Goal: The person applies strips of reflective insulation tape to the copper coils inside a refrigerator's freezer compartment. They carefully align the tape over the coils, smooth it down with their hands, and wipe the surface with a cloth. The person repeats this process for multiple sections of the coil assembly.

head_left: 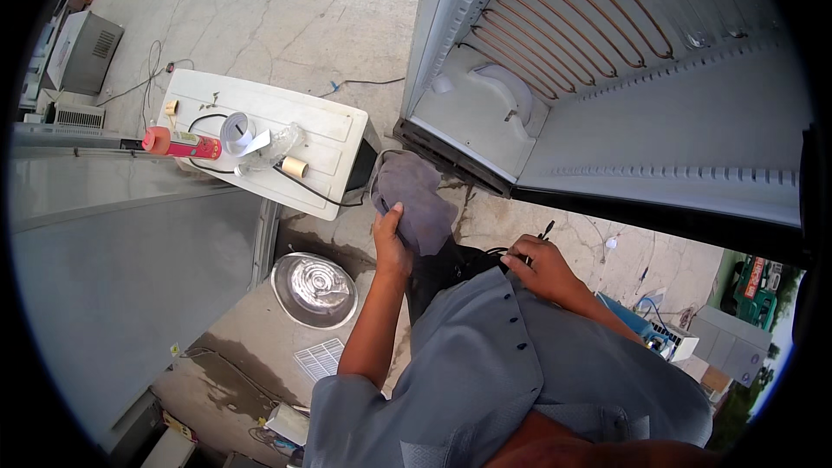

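Observation:
A limp purple-grey cloth (416, 199) hangs from my left hand (392, 243), whose thumb is pressed over its near edge. My right hand (542, 267) is at my waist with its fingers curled in. A thin black cord-like thing (547, 230) sticks out beyond those fingers, and dark strands show on their left; its exact kind I cannot make out. Ahead and to the right stands an opened cabinet like a refrigerator (659, 147), with bare copper tubing (572, 26) along its inner wall and a white curved piece (507, 91) inside.
On the left, a white panel-topped unit (321, 130) bears a red can (182, 143), a tape roll (237, 133), clear plastic and a black cord. Below it are a round metal basin (299, 316) and a white wire rack (319, 359). A large grey panel (147, 286) stands at far left.

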A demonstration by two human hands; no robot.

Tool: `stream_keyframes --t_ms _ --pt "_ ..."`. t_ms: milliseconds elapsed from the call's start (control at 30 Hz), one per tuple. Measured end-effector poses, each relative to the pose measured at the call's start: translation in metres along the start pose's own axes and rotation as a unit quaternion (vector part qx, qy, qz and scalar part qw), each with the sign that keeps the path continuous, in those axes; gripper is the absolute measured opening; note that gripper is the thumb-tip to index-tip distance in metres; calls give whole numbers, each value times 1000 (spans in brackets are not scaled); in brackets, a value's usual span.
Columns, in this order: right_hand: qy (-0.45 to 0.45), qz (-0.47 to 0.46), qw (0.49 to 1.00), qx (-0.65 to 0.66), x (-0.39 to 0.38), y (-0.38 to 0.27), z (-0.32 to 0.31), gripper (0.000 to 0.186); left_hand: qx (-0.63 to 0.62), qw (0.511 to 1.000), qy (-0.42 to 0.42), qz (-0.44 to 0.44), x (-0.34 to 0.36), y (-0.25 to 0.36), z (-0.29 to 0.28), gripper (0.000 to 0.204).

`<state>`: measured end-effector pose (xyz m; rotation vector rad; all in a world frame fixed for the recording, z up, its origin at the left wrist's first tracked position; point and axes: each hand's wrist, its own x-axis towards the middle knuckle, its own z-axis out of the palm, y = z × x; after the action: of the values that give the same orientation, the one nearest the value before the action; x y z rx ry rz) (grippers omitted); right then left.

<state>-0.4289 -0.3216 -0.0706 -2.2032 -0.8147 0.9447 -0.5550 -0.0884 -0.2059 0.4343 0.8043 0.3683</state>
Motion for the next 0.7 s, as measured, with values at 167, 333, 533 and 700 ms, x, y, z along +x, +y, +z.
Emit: stream_keyframes --t_ms 167,333,533,700 --pt "-26 93 995 -14 -30 14 -10 16 66 993 94 13 -28 23 -20 50" --pt "-28 106 993 -37 -19 30 -2 17 -56 991 110 42 -19 103 -26 47" --pt "-64 64 995 -51 53 48 21 24 27 984 97 144 23 208 -38 50" --pt "-61 47 995 -65 103 97 48 23 529 768 298 205 127 255 -143 55"
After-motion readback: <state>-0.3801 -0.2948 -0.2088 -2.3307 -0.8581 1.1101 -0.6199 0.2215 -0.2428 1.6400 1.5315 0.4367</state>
